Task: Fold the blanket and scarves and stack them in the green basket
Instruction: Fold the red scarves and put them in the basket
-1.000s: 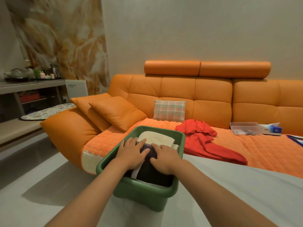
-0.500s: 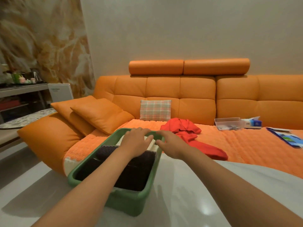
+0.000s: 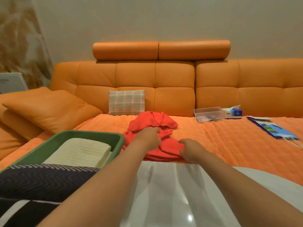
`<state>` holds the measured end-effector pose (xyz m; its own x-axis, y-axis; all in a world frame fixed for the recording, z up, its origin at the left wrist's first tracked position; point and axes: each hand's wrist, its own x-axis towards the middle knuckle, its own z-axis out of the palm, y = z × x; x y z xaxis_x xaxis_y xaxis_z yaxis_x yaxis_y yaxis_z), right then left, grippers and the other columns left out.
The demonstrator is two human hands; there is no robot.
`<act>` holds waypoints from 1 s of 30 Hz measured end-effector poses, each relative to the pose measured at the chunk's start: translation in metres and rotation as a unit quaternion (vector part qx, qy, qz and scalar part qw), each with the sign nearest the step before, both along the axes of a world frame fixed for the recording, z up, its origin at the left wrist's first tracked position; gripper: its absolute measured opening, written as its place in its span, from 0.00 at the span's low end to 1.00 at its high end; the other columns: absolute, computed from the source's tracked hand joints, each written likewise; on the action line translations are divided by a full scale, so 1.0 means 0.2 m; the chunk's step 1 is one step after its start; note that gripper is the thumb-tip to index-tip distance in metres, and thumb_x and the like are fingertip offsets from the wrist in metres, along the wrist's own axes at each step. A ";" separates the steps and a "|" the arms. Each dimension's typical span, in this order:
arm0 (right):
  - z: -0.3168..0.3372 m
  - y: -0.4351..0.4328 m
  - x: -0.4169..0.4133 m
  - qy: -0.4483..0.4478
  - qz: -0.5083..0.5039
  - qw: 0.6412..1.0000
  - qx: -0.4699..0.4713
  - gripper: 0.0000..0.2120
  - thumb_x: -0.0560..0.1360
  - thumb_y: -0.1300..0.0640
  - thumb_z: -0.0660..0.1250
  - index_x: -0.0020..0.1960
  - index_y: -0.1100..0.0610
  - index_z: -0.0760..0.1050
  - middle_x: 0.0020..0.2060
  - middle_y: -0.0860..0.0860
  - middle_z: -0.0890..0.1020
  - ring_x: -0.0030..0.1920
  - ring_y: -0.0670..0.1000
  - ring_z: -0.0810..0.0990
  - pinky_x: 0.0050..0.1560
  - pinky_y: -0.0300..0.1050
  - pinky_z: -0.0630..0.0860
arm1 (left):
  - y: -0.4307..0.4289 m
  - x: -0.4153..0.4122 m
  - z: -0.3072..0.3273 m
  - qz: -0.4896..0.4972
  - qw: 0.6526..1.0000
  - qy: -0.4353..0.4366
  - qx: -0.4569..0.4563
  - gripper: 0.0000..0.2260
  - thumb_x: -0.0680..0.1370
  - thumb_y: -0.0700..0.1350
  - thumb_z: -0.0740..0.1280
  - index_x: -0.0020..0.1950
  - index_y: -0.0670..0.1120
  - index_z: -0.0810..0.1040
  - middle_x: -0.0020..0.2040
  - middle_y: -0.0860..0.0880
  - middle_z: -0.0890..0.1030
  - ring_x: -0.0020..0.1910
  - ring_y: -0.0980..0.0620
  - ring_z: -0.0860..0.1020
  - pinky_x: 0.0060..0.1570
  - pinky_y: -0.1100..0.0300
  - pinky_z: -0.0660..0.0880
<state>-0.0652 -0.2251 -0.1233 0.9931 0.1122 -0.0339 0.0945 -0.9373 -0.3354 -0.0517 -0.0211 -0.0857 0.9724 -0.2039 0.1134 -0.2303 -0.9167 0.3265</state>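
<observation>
The single head-worn view looks forward and slightly down, close over the green basket (image 3: 91, 134), toward the orange sofa (image 3: 136, 76).

Left hand (image 3: 148, 138) and right hand (image 3: 191, 150) on crumpled red scarf (image 3: 152, 122), green basket (image 3: 91, 134) with folded cloths (image 3: 82, 150) just left.

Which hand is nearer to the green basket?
Left. The left hand grips the red cloth just right of the green basket; the right hand grips it farther right.
</observation>
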 end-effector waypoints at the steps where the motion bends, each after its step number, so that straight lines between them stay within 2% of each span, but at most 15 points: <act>1: -0.05 -0.03 0.04 0.002 -0.003 1.000 -0.008 0.26 0.78 0.55 0.63 0.76 0.52 0.67 0.72 0.54 0.72 0.70 0.56 0.71 0.70 0.49 0.69 | -0.03 0.05 -0.08 -0.004 1.000 0.014 0.013 0.20 0.78 0.46 0.62 0.70 0.48 0.73 0.68 0.44 0.75 0.67 0.44 0.73 0.65 0.51 0.70; 5: -0.25 -0.09 0.17 -0.003 0.022 0.995 -0.099 0.23 0.76 0.46 0.66 0.70 0.46 0.72 0.68 0.52 0.76 0.67 0.57 0.74 0.66 0.52 0.69 | -0.09 0.18 -0.35 -0.020 0.996 0.062 0.067 0.26 0.77 0.49 0.64 0.75 0.49 0.67 0.73 0.45 0.70 0.71 0.43 0.68 0.70 0.49 0.65; 7: -0.30 -0.10 0.21 -0.038 0.010 0.993 -0.110 0.16 0.77 0.47 0.66 0.65 0.45 0.77 0.64 0.50 0.79 0.65 0.55 0.75 0.66 0.52 0.66 | -0.09 0.19 -0.44 -0.028 0.993 0.063 0.099 0.28 0.77 0.54 0.66 0.76 0.51 0.65 0.74 0.47 0.68 0.71 0.43 0.67 0.70 0.48 0.64; 9: -0.31 -0.09 0.24 -0.102 -0.009 0.991 -0.092 0.10 0.79 0.49 0.64 0.57 0.47 0.81 0.57 0.50 0.83 0.60 0.55 0.78 0.64 0.52 0.65 | -0.09 0.19 -0.49 -0.031 0.989 0.028 0.139 0.28 0.76 0.59 0.66 0.75 0.55 0.66 0.72 0.49 0.69 0.69 0.44 0.68 0.68 0.49 0.65; 11: -0.30 -0.08 0.25 -0.157 -0.023 0.987 -0.008 0.11 0.80 0.48 0.63 0.54 0.48 0.83 0.52 0.51 0.85 0.56 0.57 0.80 0.60 0.52 0.70 | -0.10 0.17 -0.49 -0.035 0.989 -0.022 0.142 0.27 0.76 0.61 0.66 0.74 0.58 0.67 0.70 0.50 0.72 0.66 0.44 0.71 0.64 0.50 0.66; 14: -0.21 -0.10 0.20 -0.219 -0.028 0.959 0.178 0.12 0.80 0.51 0.63 0.57 0.47 0.84 0.52 0.50 0.86 0.54 0.55 0.82 0.54 0.49 0.75 | -0.11 0.16 -0.44 -0.035 0.993 -0.084 0.080 0.25 0.78 0.57 0.65 0.74 0.60 0.66 0.66 0.50 0.76 0.63 0.44 0.75 0.59 0.51 0.70; 17: -0.07 -0.10 0.10 -0.253 -0.006 0.922 0.293 0.12 0.81 0.54 0.63 0.58 0.50 0.84 0.53 0.48 0.86 0.54 0.49 0.81 0.56 0.42 0.74 | -0.16 0.11 -0.30 -0.039 0.988 -0.148 -0.024 0.20 0.79 0.45 0.63 0.70 0.57 0.74 0.59 0.48 0.80 0.59 0.42 0.77 0.54 0.50 0.73; 20: 0.04 -0.12 -0.01 -0.250 -0.012 0.905 0.344 0.11 0.82 0.55 0.62 0.54 0.53 0.84 0.48 0.46 0.85 0.49 0.46 0.80 0.50 0.36 0.71 | -0.19 0.03 -0.11 -0.027 0.981 -0.163 -0.098 0.22 0.75 0.37 0.61 0.64 0.55 0.80 0.59 0.48 0.82 0.59 0.43 0.78 0.54 0.51 0.74; 23: 0.11 -0.16 -0.13 -0.245 -0.044 0.904 0.349 0.13 0.84 0.56 0.58 0.43 0.52 0.77 0.37 0.48 0.80 0.40 0.47 0.75 0.41 0.40 0.69 | -0.22 -0.11 0.05 -0.053 0.982 -0.160 -0.088 0.19 0.76 0.39 0.60 0.61 0.54 0.81 0.59 0.50 0.83 0.58 0.45 0.79 0.53 0.51 0.76; 26: 0.20 -0.17 -0.30 -0.242 -0.062 0.902 0.353 0.16 0.84 0.56 0.56 0.38 0.49 0.70 0.34 0.46 0.75 0.37 0.44 0.72 0.38 0.42 0.66 | -0.24 -0.29 0.14 -0.086 0.986 -0.119 -0.082 0.14 0.77 0.40 0.60 0.57 0.51 0.80 0.56 0.48 0.83 0.55 0.43 0.79 0.51 0.51 0.75; 28: 0.25 -0.18 -0.44 -0.214 -0.042 0.921 0.324 0.16 0.83 0.56 0.58 0.38 0.53 0.72 0.33 0.48 0.75 0.37 0.48 0.73 0.39 0.46 0.67 | -0.24 -0.43 0.16 -0.103 0.988 -0.083 -0.076 0.12 0.78 0.40 0.61 0.56 0.49 0.80 0.56 0.46 0.83 0.55 0.42 0.78 0.51 0.52 0.74; 30: 0.25 -0.19 -0.60 -0.170 -0.013 0.952 0.253 0.16 0.82 0.54 0.60 0.37 0.57 0.73 0.32 0.50 0.76 0.38 0.53 0.75 0.42 0.50 0.70 | -0.21 -0.57 0.14 -0.109 0.991 -0.050 -0.052 0.14 0.77 0.40 0.63 0.60 0.49 0.81 0.59 0.46 0.82 0.58 0.44 0.78 0.55 0.54 0.74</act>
<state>-0.1846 -0.2627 -0.0729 0.9393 0.0045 0.3429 0.2581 -0.6677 -0.6982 -0.1654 -0.0640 -0.0577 0.8889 -0.3911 0.2385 -0.4560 -0.8041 0.3813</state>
